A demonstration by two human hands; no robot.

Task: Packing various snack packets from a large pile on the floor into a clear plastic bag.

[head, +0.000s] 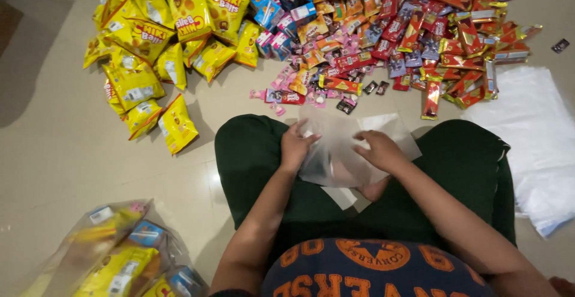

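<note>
I sit cross-legged on the floor in dark green trousers. A clear plastic bag [335, 153] lies over my lap. My left hand [296, 145] pinches its left edge and my right hand [378, 149] grips its right side, holding the bag between them. Just beyond my knees lies a wide heap of small red, orange and purple snack packets [413, 39], with several pink sweets [287, 87] at its near edge. Whether anything is inside the held bag is unclear.
A pile of yellow snack pouches [156, 39] spreads at the far left. A stack of clear plastic bags [539, 147] lies on the floor to my right. Filled clear bags of snacks [120, 255] sit at the near left on the beige tiles.
</note>
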